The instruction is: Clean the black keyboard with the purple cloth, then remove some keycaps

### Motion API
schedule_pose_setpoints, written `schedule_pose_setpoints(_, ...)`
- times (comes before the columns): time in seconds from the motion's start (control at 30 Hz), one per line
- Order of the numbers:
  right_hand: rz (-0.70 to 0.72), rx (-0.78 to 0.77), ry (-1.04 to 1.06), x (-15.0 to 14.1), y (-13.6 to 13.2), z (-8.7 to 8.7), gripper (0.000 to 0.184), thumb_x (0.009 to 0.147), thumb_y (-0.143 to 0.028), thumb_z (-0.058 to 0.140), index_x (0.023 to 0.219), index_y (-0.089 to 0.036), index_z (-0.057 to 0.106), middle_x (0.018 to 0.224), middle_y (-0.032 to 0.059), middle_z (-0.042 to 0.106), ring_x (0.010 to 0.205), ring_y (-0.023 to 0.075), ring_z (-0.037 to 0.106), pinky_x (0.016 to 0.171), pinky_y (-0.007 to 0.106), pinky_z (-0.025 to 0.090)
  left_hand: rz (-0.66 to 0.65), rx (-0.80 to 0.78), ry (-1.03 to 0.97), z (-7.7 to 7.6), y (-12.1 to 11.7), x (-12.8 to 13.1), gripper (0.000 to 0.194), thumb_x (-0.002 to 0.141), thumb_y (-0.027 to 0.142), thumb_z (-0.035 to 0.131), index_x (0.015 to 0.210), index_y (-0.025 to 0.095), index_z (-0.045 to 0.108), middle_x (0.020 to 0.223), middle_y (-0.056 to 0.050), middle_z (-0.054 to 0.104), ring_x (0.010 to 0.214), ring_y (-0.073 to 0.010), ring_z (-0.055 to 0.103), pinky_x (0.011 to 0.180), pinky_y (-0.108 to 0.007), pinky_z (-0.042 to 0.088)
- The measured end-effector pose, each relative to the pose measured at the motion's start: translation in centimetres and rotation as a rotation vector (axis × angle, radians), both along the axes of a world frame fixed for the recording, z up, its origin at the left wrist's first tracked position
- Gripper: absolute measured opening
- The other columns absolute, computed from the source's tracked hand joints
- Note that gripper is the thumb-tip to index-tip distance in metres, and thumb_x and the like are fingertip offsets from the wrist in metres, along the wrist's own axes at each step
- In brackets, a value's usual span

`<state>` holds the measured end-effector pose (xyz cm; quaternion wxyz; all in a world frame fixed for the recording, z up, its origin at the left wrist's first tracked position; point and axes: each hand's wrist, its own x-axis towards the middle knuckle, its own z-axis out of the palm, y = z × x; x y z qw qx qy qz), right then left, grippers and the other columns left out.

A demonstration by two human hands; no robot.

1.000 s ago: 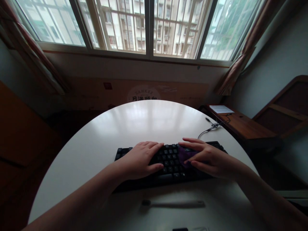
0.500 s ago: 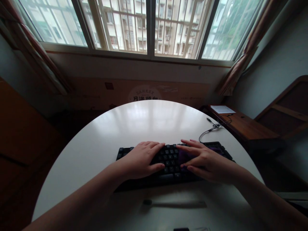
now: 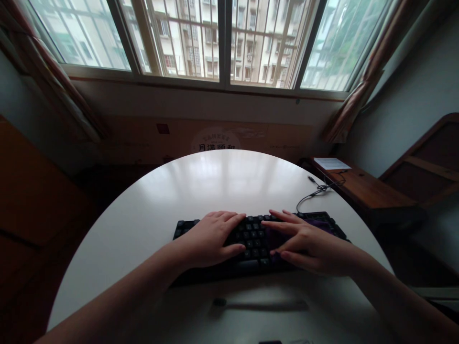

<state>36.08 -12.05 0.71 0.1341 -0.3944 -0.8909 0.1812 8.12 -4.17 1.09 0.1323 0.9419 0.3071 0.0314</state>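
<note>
A black keyboard (image 3: 251, 239) lies across the white round table in front of me. My left hand (image 3: 215, 239) rests flat over its left part, fingers stretched out on the keys and thumb apart. On the right half, my right hand (image 3: 303, 241) holds a dark purple cloth (image 3: 276, 237) against the keys, some fingers spread over it and the thumb and a bent finger near its front edge. More purple cloth (image 3: 321, 223) shows behind the hand, over the keyboard's right end. The hand hides much of the cloth. A slim brush (image 3: 265, 304) lies in front of the keyboard.
A black cable (image 3: 319, 190) runs from behind the keyboard to the right rim of the white table (image 3: 201, 177). A small dark object (image 3: 270, 342) is cut off at the bottom edge. Beyond the table stands a wooden desk (image 3: 376, 191) with a paper (image 3: 332, 164) on it.
My right hand has slid a little left and toward me over the keys, uncovering the keyboard's right end and purple cloth there. My left hand stays in place on the keyboard.
</note>
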Motion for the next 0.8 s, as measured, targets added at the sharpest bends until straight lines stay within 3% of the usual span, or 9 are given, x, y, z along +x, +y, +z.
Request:
schedule_pose_setpoints(0.1,-0.036,0.043,0.005,0.0,0.1,0.0,0.023,0.095,-0.03,0.056,0.109,-0.033,0.074,0.153,-0.0018,0.039,0.148,0.0311,0.012,0.119,0.058,0.012,-0.003,0.004,-0.005,-0.1,0.0,0.0,0.069,0.087,0.054,0.055,0.147,0.023,0.038,0.148,-0.008,0.047,0.134,-0.0284,0.042,0.112,-0.042,0.032)
schedule_pose_setpoints(0.23,0.019,-0.007,-0.033,0.0,0.1,0.0,0.024,0.096,-0.032,0.055,0.11,-0.035,0.073,0.153,-0.0034,0.04,0.148,0.0298,0.014,0.118,0.057,0.017,-0.007,0.005,-0.014,-0.2,0.1,-0.1,0.069,0.087,0.054,0.055,0.147,0.023,0.039,0.148,-0.008,0.047,0.134,-0.0288,0.043,0.111,-0.042,0.033)
schedule_pose_setpoints(0.37,-0.005,0.043,-0.008,-0.1,0.2,0.1,0.023,0.095,-0.03,0.056,0.108,-0.032,0.074,0.152,-0.0014,0.041,0.148,0.0305,0.015,0.118,0.058,0.015,-0.013,0.003,-0.022,-0.2,0.1,-0.2,0.068,0.087,0.054,0.055,0.146,0.024,0.039,0.147,-0.008,0.048,0.134,-0.0291,0.043,0.111,-0.043,0.033)
schedule_pose_setpoints(0.47,-0.026,0.059,0.086,0.5,0.4,0.2,0.022,0.094,-0.027,0.056,0.103,-0.028,0.076,0.147,0.0024,0.049,0.145,0.03,0.025,0.116,0.052,0.025,-0.008,0.003,-0.01,-0.1,0.1,-0.1,0.068,0.088,0.054,0.055,0.146,0.024,0.038,0.147,-0.008,0.048,0.134,-0.0289,0.043,0.111,-0.043,0.033)
schedule_pose_setpoints(0.53,-0.073,0.042,0.23,1.4,0.6,0.3,0.023,0.095,-0.026,0.054,0.095,-0.023,0.076,0.135,0.0062,0.059,0.131,0.0275,0.046,0.107,0.043,0.04,-0.006,0.003,-0.004,-0.1,0.1,-0.1,0.068,0.088,0.055,0.054,0.147,0.024,0.038,0.148,-0.008,0.047,0.134,-0.029,0.043,0.111,-0.043,0.033)
schedule_pose_setpoints(0.6,-0.203,0.025,0.423,2.4,0.9,0.1,0.026,0.095,-0.028,0.052,0.086,-0.02,0.075,0.114,0.0074,0.068,0.103,0.0214,0.063,0.087,0.032,0.051,-0.01,0.0,-0.005,-0.1,0.1,-0.2,0.069,0.088,0.056,0.053,0.147,0.024,0.038,0.148,-0.007,0.047,0.134,-0.0289,0.043,0.11,-0.043,0.034)
schedule_pose_setpoints(0.67,-0.407,0.006,0.668,3.2,1.4,-0.3,0.025,0.094,-0.033,0.056,0.081,-0.018,0.073,0.09,0.0044,0.071,0.078,0.016,0.065,0.069,0.025,0.053,-0.011,-0.003,-0.006,-0.1,0.1,-0.2,0.069,0.088,0.056,0.053,0.147,0.025,0.037,0.149,-0.007,0.046,0.134,-0.0288,0.042,0.111,-0.043,0.034)
schedule_pose_setpoints(0.8,-0.763,-0.139,1.259,4.0,2.8,-0.7,0.021,0.085,-0.037,0.067,0.078,-0.018,0.068,0.067,-0.0014,0.066,0.058,0.0126,0.062,0.053,0.021,0.052,-0.008,-0.005,-0.003,-0.2,0.2,-0.2,0.069,0.088,0.055,0.054,0.147,0.024,0.037,0.149,-0.007,0.046,0.134,-0.0286,0.042,0.111,-0.043,0.034)
